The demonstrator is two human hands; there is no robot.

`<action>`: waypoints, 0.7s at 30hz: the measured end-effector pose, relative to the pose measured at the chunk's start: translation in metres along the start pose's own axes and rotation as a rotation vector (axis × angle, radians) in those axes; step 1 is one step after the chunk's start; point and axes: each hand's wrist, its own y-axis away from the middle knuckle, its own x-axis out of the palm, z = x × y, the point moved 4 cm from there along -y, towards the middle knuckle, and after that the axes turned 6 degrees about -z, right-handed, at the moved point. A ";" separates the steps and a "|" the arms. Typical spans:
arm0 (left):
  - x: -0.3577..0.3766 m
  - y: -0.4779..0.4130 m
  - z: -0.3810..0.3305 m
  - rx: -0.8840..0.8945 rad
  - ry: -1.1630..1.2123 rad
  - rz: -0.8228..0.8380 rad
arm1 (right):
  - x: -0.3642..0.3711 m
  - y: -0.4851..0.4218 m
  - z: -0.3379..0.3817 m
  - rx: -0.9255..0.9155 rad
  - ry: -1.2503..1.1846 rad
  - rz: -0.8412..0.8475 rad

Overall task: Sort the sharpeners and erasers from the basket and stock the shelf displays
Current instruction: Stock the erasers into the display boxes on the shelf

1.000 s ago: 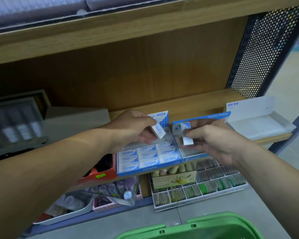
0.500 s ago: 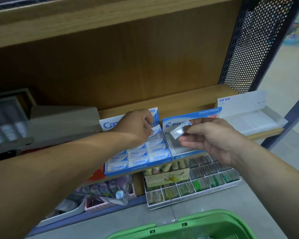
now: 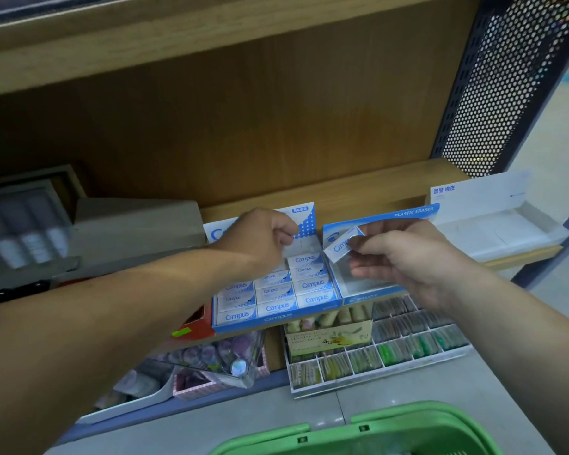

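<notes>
R fingers (image 3: 375,249) + thumb pinch one Campus eraser (image 3: 340,246) by its right end, label toward cam, tilted. L fingers (image 3: 284,236) are curled tight over the far row of the Campus display box (image 3: 276,318), knuckles to cam, so can't tell if anything's under them. R hand (image 3: 404,257) holds the eraser in the air over the far-left corner of the Pilot box (image 3: 408,213) marked "PLASTIC ERASER", just right of the wall btw the two boxes; no contact w/ either that I can see. Pilot box looks mostly bare inside. In the Campus box the near rows are full, and the far row has a grey gap at its right end, just beside L hand (image 3: 263,238). Green basket (image 3: 408,428) sits at the near edge, contents not visible. My read of the step: eraser stocking, w/ this piece on its way to the Campus box, since the brand matches there and not the Pilot one. Nxt move calls for: shift eraser left over the far-right gap, level it, label up, square w/ neighbours, then let go. L hand must clear that slot first, or stay only as a guide.
</notes>
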 end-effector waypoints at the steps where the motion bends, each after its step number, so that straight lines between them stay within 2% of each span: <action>1: -0.008 0.003 -0.002 0.010 0.025 -0.024 | 0.004 -0.001 0.000 -0.004 0.009 -0.006; 4: -0.024 0.018 -0.009 0.012 0.116 0.004 | 0.023 -0.003 -0.002 -0.002 0.004 0.009; 7: -0.023 0.030 -0.008 -0.045 0.269 0.061 | 0.049 -0.001 -0.005 0.019 -0.049 0.093; 10: -0.027 0.029 0.002 -0.065 0.309 0.005 | 0.069 -0.001 -0.007 0.001 -0.005 0.111; 12: -0.034 0.022 0.012 -0.028 0.181 -0.058 | 0.072 -0.006 -0.003 -0.208 0.311 0.030; 14: -0.037 0.017 0.018 0.034 -0.047 -0.061 | 0.073 -0.011 0.004 -0.523 0.832 -0.043; 16: -0.030 0.016 0.020 0.093 -0.269 -0.004 | 0.073 -0.008 0.004 -0.705 1.205 0.001; 18: -0.022 0.013 0.021 0.127 -0.384 0.037 | 0.069 -0.011 -0.005 -0.748 1.352 0.081; 21: -0.014 0.004 0.025 0.122 -0.389 0.076 | 0.065 -0.011 -0.014 -0.754 1.352 0.148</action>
